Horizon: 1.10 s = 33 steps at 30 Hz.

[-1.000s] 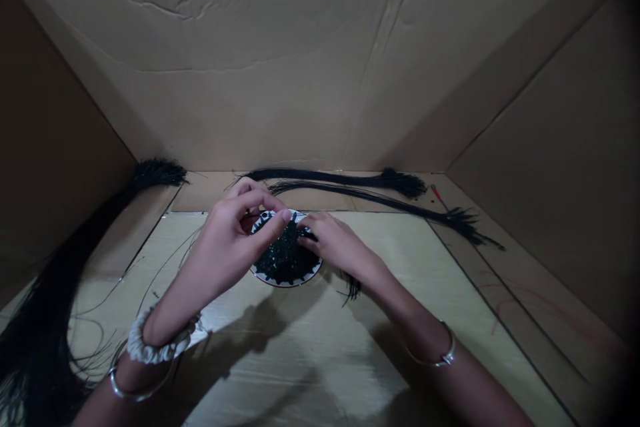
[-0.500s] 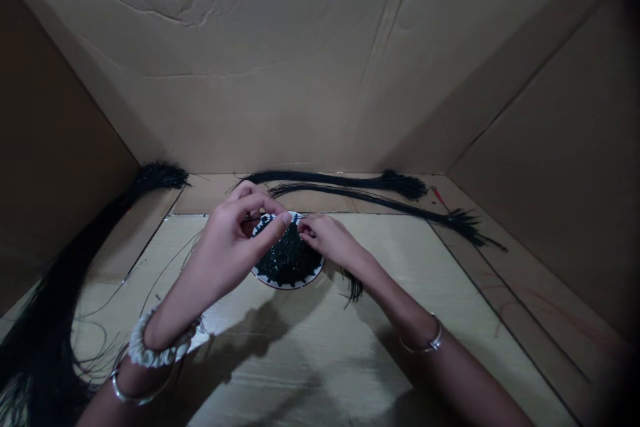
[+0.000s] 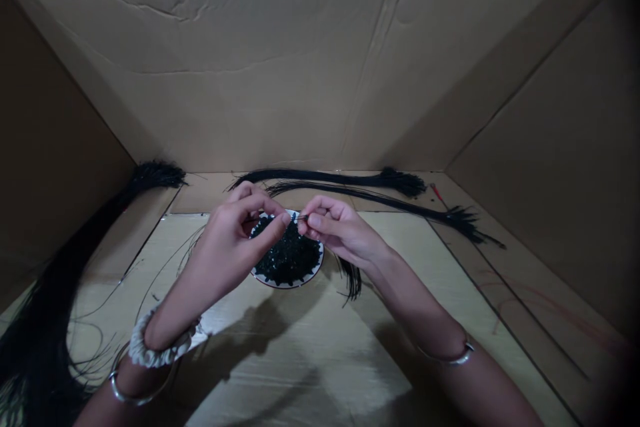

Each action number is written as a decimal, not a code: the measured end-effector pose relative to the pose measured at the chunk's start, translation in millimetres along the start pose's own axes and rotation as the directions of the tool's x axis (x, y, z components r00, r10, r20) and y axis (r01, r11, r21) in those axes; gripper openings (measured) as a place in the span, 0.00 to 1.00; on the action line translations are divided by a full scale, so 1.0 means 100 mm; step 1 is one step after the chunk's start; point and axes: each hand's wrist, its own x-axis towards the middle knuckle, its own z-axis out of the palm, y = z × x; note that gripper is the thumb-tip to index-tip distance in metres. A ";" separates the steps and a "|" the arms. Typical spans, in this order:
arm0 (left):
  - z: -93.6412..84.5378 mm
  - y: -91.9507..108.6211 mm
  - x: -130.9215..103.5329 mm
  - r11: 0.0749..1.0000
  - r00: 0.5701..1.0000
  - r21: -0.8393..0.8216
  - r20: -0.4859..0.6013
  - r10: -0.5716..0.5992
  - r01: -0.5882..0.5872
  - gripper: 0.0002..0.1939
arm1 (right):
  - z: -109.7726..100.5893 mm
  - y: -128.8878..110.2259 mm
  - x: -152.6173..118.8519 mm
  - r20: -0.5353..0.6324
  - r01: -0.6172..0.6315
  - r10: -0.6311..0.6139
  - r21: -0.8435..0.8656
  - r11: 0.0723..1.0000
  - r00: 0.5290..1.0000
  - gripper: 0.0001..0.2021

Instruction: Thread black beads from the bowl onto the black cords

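Right hand (image 3: pixel 347 233) up out of dark bits (image 3: pixel 285 261) in bowl (image 3: pixel 287 285) and turned, thumb now showing; its fingers pinch thin dark strand (image 3: pixel 302 217); left hand (image 3: pixel 229 233) hardly moved, fingers together, seemingly on same strand; strand spans small gap above bowl's far rim; work appears shifted from bits to strand; any bit on it too small to tell; bowl on worktop (image 3: pixel 240 373), near black bundles (image 3: pixel 320 177).
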 end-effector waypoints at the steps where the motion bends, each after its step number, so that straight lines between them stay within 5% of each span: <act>1: 0.00 0.00 0.00 1.000 1.000 0.000 0.002 -0.001 0.001 0.09 | 0.02 -0.01 -0.01 0.003 0.003 -0.003 0.016 1.000 1.000 0.12; 23: 0.01 -0.01 -0.01 1.000 1.000 0.009 -0.006 0.018 -0.018 0.07 | 0.18 -0.08 -0.05 -0.224 0.156 -0.172 -0.085 0.984 0.959 0.10; 33: 0.00 0.03 0.00 1.000 1.000 0.003 -0.020 0.001 -0.001 0.07 | 0.22 -0.06 -0.06 -0.221 0.173 -0.191 -0.097 0.980 0.956 0.07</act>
